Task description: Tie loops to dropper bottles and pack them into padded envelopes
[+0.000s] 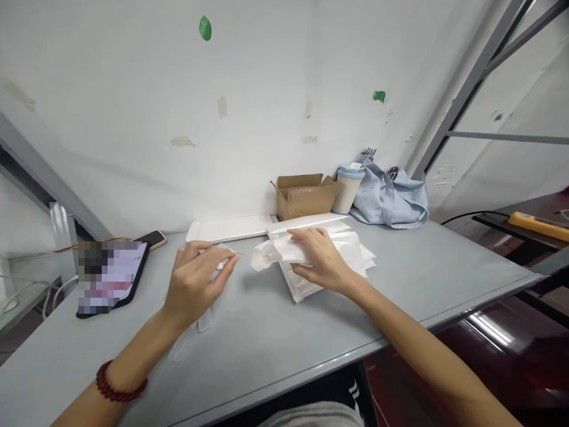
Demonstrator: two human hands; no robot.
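My left hand (195,279) hovers over the grey table (275,332), its fingers pinched together on a small thin clear item (231,256) that I cannot make out. Beneath the left wrist lie clear plastic strips (195,332). My right hand (317,258) rests palm down on a stack of white plastic bags (355,252), its fingers curled around a white bag (271,252) that sticks out to the left. Both hands are about a hand's width apart.
A phone with a lit screen (111,276) lies at the left, a second phone (153,239) behind it. Against the wall stand a long white tray (229,228), an open cardboard box (304,196), a lidded cup (349,187) and a blue cloth bag (391,201). A metal rack (471,83) stands at the right.
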